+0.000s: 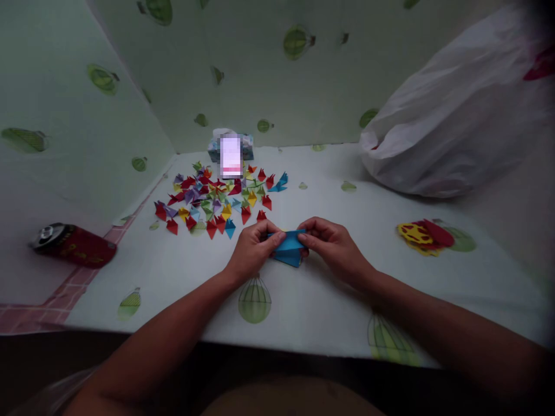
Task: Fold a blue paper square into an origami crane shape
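A folded blue paper piece (289, 247) is pinched between both hands just above the white balloon-patterned surface (329, 300). My left hand (254, 247) grips its left end with thumb and fingers. My right hand (330, 242) holds its right end, fingertips on the top edge. Behind the hands lies a heap of several small folded paper pieces (217, 199) in red, yellow, blue, purple and green.
A small stack of red and yellow paper sheets (422, 237) lies at the right. A big white plastic bag (451, 121) fills the back right. A dark red can (76, 245) lies on its side at the left. A small box (230, 151) stands behind the heap.
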The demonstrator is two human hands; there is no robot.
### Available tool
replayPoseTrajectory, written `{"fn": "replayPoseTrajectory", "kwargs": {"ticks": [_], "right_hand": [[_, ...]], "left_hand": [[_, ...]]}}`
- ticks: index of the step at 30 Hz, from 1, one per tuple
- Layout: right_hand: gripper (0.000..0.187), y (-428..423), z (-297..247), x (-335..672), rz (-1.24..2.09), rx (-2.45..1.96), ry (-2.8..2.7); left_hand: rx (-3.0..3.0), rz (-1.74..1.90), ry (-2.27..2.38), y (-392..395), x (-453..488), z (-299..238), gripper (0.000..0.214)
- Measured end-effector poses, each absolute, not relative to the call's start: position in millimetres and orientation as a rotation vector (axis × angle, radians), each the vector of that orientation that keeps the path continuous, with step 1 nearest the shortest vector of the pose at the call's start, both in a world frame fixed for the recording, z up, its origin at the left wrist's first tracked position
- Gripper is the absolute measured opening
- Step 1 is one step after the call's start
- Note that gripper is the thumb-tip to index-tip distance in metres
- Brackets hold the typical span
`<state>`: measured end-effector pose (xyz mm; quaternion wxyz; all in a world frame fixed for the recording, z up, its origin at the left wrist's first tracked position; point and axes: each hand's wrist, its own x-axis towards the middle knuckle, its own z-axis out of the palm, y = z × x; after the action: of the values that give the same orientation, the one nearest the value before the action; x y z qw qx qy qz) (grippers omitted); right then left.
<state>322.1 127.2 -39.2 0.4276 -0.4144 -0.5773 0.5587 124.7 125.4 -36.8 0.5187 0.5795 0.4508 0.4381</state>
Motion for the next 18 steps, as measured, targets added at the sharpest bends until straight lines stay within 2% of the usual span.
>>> {"fn": "replayPoseTrajectory", "kwargs": {"ticks": [5, 18], "right_hand": [[0.02, 125.8, -38.3, 320.6, 1.387, -1.023, -1.501], [0.02, 124.4, -41.5, 319.0, 1.456, -1.0, -1.458]], "left_hand": [[1.495, 1.047, 1.113, 123.2, 125.4, -35.9, 0.021], [1.458, 1.015, 1.075, 121.4, 126.8, -37.8, 0.023]]}}
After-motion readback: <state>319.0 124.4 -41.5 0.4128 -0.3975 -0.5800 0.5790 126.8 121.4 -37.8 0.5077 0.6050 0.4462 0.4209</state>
